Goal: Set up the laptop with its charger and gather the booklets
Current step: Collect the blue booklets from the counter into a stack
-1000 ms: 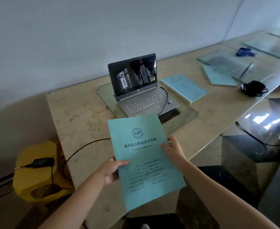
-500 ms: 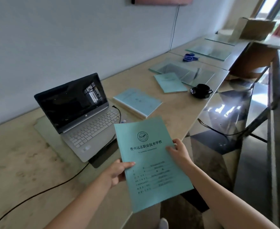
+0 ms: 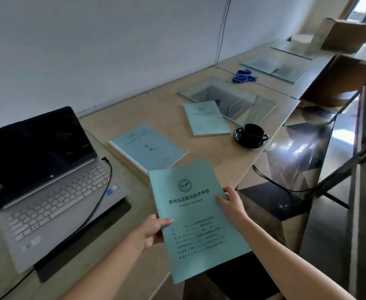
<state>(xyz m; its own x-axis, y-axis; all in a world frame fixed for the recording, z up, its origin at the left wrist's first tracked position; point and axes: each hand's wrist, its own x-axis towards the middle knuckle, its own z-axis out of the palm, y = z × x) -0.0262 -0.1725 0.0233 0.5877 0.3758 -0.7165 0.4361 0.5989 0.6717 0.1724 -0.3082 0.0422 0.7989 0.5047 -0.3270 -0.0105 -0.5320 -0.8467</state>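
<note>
I hold a teal booklet (image 3: 196, 217) over the table's front edge, my left hand (image 3: 153, 229) pinching its left side and my right hand (image 3: 231, 202) gripping its right side. An open silver laptop (image 3: 48, 169) with a dark screen stands at the left on a glass sheet, and a black charger cable (image 3: 104, 189) is plugged into its right side. A thicker light-blue booklet (image 3: 147, 148) lies flat just right of the laptop. Farther back, a second teal booklet (image 3: 206, 119) rests partly on a glass pane.
A black cup on a saucer (image 3: 251, 135) sits near the table's right edge. Glass panes (image 3: 231, 98) and a blue lanyard (image 3: 243, 75) lie farther along the beige table (image 3: 162, 105). A cardboard box (image 3: 346, 35) stands at the far end. A dark glossy floor lies to the right.
My view has swung to the right, so the laptop sits farther left in frame and more of the table's far end shows. Both hands keep the same hold on the teal booklet.
</note>
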